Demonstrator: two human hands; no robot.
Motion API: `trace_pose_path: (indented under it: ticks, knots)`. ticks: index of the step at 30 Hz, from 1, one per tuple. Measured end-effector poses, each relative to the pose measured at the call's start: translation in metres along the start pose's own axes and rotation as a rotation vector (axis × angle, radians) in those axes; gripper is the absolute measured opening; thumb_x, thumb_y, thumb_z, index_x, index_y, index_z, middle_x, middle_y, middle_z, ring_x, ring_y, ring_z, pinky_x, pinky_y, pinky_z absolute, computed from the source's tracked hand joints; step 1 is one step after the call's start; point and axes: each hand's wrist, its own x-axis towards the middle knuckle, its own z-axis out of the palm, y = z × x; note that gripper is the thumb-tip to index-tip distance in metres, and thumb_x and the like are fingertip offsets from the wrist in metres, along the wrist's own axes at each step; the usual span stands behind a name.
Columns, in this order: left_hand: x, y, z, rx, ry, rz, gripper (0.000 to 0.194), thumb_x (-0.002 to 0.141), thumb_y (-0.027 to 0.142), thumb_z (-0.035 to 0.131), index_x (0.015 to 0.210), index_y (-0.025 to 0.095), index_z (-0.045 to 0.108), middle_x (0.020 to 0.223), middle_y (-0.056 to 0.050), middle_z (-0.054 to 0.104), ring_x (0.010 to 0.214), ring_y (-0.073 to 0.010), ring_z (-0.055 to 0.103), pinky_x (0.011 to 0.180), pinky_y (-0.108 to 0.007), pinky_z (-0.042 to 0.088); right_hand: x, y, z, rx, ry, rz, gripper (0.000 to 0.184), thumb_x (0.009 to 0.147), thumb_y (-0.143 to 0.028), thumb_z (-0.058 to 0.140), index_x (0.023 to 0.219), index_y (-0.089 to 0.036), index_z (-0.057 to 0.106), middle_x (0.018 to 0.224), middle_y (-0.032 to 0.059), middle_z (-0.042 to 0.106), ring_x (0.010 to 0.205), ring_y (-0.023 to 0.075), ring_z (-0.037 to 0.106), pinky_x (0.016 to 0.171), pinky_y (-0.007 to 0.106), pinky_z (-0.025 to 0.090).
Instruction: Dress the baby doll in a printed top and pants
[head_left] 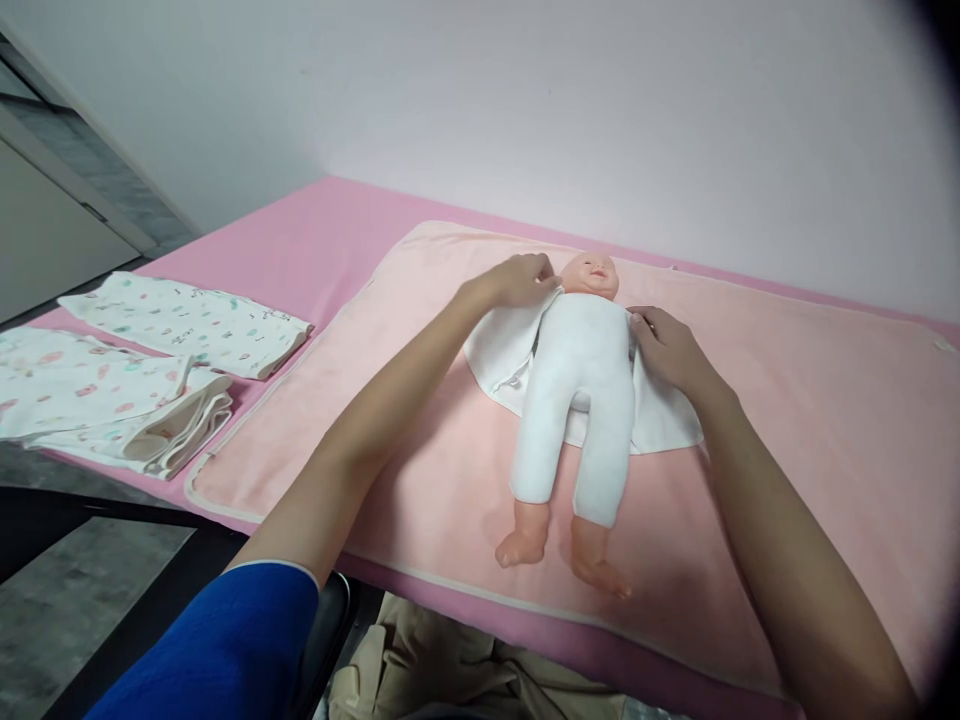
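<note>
A baby doll [581, 350] with a white cloth body lies face up, its head away from me and its bare feet towards me. Spread open beneath it is a white baby shirt [499, 350], one panel out to each side of the body. At the doll's shoulder on the left, the fingers of my left hand [523, 281] are closed on the shirt's upper edge. My right hand [666, 345] pinches the shirt beside the opposite shoulder, thumb towards the body. The doll's arms cannot be made out.
Under the doll is a peach mat [810, 400] on a pink-covered table [300, 230]. Two folded printed cloths [195, 315] [90, 390] lie on the left. A white wall [600, 120] runs behind the table, and a black chair [202, 580] stands at its near left edge.
</note>
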Motion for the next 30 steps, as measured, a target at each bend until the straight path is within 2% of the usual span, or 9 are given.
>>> trace_pose_path:
  ticks: [2,5,10,14,18,21,26,28,30]
  knots:
    - [0.002,0.005,0.022,-0.025,0.022,0.065,0.057,0.106,0.062,0.048,0.139,0.019,0.066,0.134,-0.019,0.078,0.117,-0.0334,0.071,0.105,-0.042,0.050,0.000,-0.003,0.006,0.051,-0.012,0.037,0.057,0.114,-0.061,0.040,0.145,-0.024,0.071,0.149,0.0139,0.074,0.137,0.0357,0.068,0.122,0.053,0.049]
    - [0.006,0.005,0.043,-0.110,0.089,0.017,0.059,0.111,0.060,0.036,0.146,0.017,0.057,0.124,-0.020,0.079,0.108,-0.0349,0.073,0.101,-0.045,0.050,0.000,0.001,0.012,0.141,-0.016,0.137,0.055,0.114,-0.061,0.042,0.144,-0.025,0.071,0.154,0.0109,0.072,0.142,0.0345,0.066,0.124,0.051,0.048]
    - [0.017,-0.008,0.052,-0.200,0.058,-0.156,0.068,0.109,0.070,0.032,0.138,0.017,0.063,0.142,-0.022,0.074,0.126,-0.0390,0.070,0.110,-0.048,0.048,0.004,0.009,0.016,0.190,-0.034,0.158,0.055,0.112,-0.065,0.047,0.144,-0.029,0.071,0.155,0.0081,0.072,0.145,0.0341,0.064,0.127,0.052,0.046]
    - [0.027,-0.016,0.060,-0.272,0.068,-0.179,0.070,0.109,0.067,0.027,0.133,0.016,0.069,0.155,-0.022,0.068,0.142,-0.0386,0.063,0.120,-0.046,0.043,0.007,0.014,0.022,0.186,-0.002,0.099,0.060,0.111,-0.071,0.044,0.141,-0.027,0.072,0.151,0.0116,0.073,0.142,0.0361,0.065,0.127,0.056,0.045]
    - [0.031,-0.020,0.070,-0.352,0.095,-0.216,0.054,0.105,0.058,0.040,0.120,0.017,0.072,0.140,-0.019,0.076,0.129,-0.0374,0.069,0.115,-0.047,0.047,0.008,0.022,0.030,0.163,0.034,0.037,0.059,0.112,-0.068,0.040,0.140,-0.027,0.071,0.153,0.0124,0.071,0.144,0.0356,0.063,0.128,0.056,0.044]
    - [0.030,-0.019,0.069,-0.410,0.098,-0.249,0.046,0.101,0.057,0.049,0.112,0.018,0.071,0.131,-0.017,0.077,0.121,-0.0362,0.070,0.112,-0.049,0.049,0.006,0.024,0.037,0.093,0.081,0.003,0.063,0.113,-0.067,0.033,0.142,-0.025,0.070,0.152,0.0149,0.071,0.143,0.0365,0.063,0.128,0.059,0.043]
    - [0.019,-0.001,0.055,-0.409,0.109,-0.394,0.041,0.098,0.054,0.065,0.120,0.019,0.072,0.143,-0.018,0.073,0.133,-0.0361,0.064,0.119,-0.049,0.045,0.003,0.009,0.038,-0.025,0.172,-0.049,0.066,0.111,-0.061,0.030,0.145,-0.019,0.068,0.151,0.0210,0.070,0.145,0.0407,0.060,0.127,0.067,0.040]
    - [0.011,0.009,0.047,-0.311,0.185,-0.437,0.043,0.099,0.045,0.067,0.132,0.018,0.068,0.153,-0.021,0.067,0.146,-0.0391,0.056,0.125,-0.054,0.040,-0.012,-0.008,0.028,-0.048,0.233,-0.073,0.064,0.107,-0.058,0.040,0.148,-0.016,0.065,0.155,0.0235,0.066,0.149,0.0419,0.056,0.130,0.069,0.037]
    - [-0.005,0.013,0.036,-0.141,0.295,-0.367,0.044,0.102,0.037,0.063,0.142,0.018,0.062,0.161,-0.022,0.059,0.157,-0.0396,0.046,0.131,-0.057,0.033,-0.050,-0.032,0.010,-0.048,0.306,-0.111,0.064,0.104,-0.055,0.053,0.154,-0.016,0.060,0.158,0.0241,0.063,0.153,0.0427,0.053,0.131,0.071,0.035]
